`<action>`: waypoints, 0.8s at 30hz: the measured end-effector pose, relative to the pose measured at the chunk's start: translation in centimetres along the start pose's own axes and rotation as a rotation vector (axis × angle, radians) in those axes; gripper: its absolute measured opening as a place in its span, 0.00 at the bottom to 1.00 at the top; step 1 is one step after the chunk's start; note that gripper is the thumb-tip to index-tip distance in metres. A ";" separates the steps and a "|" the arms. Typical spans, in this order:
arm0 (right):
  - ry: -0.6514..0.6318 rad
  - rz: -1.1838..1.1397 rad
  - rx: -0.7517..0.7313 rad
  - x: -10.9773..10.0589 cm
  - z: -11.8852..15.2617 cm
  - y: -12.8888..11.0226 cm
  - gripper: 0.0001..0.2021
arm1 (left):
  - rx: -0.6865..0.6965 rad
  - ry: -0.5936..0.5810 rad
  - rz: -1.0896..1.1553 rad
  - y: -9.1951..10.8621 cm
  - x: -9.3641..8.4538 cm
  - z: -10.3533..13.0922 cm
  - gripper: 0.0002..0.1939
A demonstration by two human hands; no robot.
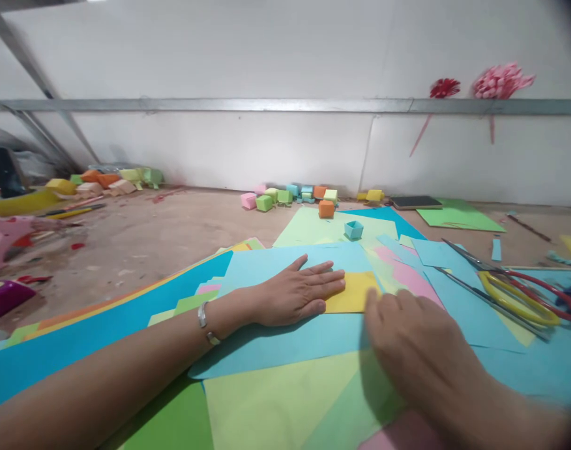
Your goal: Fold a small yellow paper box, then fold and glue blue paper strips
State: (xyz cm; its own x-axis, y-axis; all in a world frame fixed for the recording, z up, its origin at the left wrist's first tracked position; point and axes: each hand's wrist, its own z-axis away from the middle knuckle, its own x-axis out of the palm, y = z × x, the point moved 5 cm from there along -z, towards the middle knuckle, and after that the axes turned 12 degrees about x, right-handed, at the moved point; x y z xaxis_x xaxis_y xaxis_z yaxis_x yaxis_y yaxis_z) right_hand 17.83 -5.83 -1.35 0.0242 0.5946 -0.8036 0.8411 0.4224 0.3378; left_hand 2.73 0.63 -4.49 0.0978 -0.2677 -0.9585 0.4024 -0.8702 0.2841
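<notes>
My left hand (295, 292) lies flat, fingers spread, over the left part of a yellow paper piece (351, 294). That piece rests on a light blue sheet (285, 344). At the yellow piece's right edge is my right hand (407, 331), slightly blurred, its fingers curled together; what is between them, if anything, is hidden. Beyond the hands a small open light blue paper box (353, 230) stands on a pale green sheet (299, 228), with an orange paper cube (326, 209) just behind it.
Yellow-handled scissors (517, 297) and red-handled scissors (543, 284) lie at the right on blue paper. Small coloured paper cubes (284, 197) line the wall. At the left are a pink tool (7, 240) and a purple object (7, 300). Paper flowers (501, 81) hang on the rail.
</notes>
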 end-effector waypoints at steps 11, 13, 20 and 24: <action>-0.669 -0.741 -0.121 4.2 -1.6 -1.5 0.44 | -0.100 -0.038 -0.119 -0.3 0.2 0.0 0.29; -0.692 -0.715 -0.065 4.8 -1.7 -0.7 0.43 | -0.108 -0.048 -0.102 -0.3 0.2 0.0 0.30; -0.588 -0.617 -0.029 6.8 -1.2 1.5 0.39 | -0.111 -0.058 -0.042 -0.5 0.3 0.1 0.32; -0.566 -0.467 0.077 8.9 -1.6 4.2 0.40 | -0.123 -0.050 -0.025 -0.5 0.3 0.1 0.32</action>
State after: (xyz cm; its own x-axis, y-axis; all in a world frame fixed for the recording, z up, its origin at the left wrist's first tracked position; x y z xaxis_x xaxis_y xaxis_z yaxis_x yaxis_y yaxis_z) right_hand 20.75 2.34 -6.32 -0.0885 -0.0885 -0.9921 0.8669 0.4837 -0.1204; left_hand 2.47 0.92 -4.87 0.0419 -0.2697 -0.9620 0.5134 -0.8202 0.2523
